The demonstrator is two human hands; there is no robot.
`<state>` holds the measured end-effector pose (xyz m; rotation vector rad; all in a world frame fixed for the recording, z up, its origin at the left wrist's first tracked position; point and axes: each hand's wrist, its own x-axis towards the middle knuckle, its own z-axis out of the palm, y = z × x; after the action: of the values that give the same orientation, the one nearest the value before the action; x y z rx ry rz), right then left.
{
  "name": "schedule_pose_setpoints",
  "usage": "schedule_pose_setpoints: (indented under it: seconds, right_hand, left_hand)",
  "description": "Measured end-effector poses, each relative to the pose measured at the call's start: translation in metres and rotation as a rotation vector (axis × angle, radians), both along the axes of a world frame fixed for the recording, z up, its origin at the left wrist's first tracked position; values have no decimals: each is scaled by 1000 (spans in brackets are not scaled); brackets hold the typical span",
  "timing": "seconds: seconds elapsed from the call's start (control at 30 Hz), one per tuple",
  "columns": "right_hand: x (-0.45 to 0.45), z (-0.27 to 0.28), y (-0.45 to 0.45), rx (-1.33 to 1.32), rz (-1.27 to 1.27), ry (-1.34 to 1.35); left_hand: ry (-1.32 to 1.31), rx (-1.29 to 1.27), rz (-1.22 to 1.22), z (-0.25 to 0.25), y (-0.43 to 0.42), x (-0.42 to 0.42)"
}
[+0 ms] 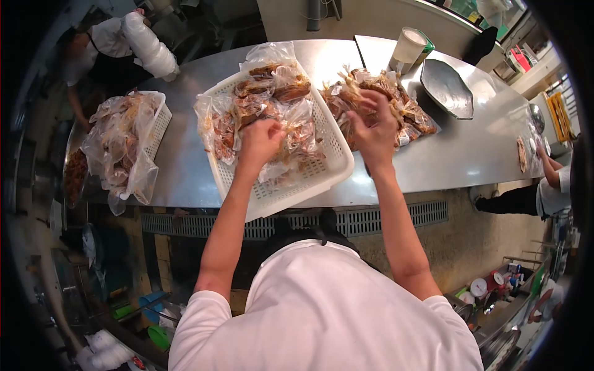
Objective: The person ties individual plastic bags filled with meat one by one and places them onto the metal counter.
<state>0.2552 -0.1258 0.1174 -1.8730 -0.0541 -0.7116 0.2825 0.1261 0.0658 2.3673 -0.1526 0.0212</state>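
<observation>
My left hand point(263, 141) is closed over the white perforated basket point(342, 162), its fingers pinching what looks like the gathered top of a clear plastic bag point(300, 119). Several such bags of brown, cooked-looking meat fill the basket, which tilts slightly over the table's near edge. To the right, my right hand point(375, 128) hovers with fingers curved and apart, holding nothing I can see. Behind and below it lies a pile of bagged brown meat point(418, 119) on the steel table point(440, 154). The exact kind of meat is unclear.
Another white basket point(162, 121) with bagged food stands at the left, beside a tray of brown pieces point(76, 173). A dark octagonal tray point(447, 89) and a whitish container point(407, 51) stand at the back right. Co-workers point(114, 52) are at both ends.
</observation>
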Motion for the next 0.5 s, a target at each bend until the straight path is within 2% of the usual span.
schedule_pose_setpoints:
  seconds: [0.03, 0.1, 0.13, 0.17, 0.23, 0.27, 0.3, 0.37, 0.43, 0.5]
  right_hand:
    - [-1, -4, 6, 2, 2, -2]
    - [0, -19, 19, -7, 180, 129]
    - [2, -21, 26, -24, 220, 112]
    - [2, -24, 29, 9, 279, 230]
    - [13, -30, 34, -139, 349, 198]
    - [18, -30, 39, -133, 339, 203]
    - [23, -30, 45, -352, 251, 34]
    - [35, -29, 46, -570, 162, -137]
    - [49, -22, 43, -325, 409, -4]
    - [54, -10, 33, -261, 475, 74]
  left_hand:
    - [-2, 2, 2, -24, -1, 5]
    - [-175, 253, 106, -63, -6, 14]
    - [-130, 158, 124, -61, -9, 17]
    - [-132, 160, 118, -59, -8, 19]
    - [-10, -171, 85, -15, -11, 15]
    - [-56, -263, 6, 8, -12, 9]
    - [-49, -261, -1, 33, -14, 3]
    - [-419, -145, -148, 72, -16, -5]
    - [-440, -153, -130, 81, -11, -8]
    - [-457, -163, -111, 81, -1, -12]
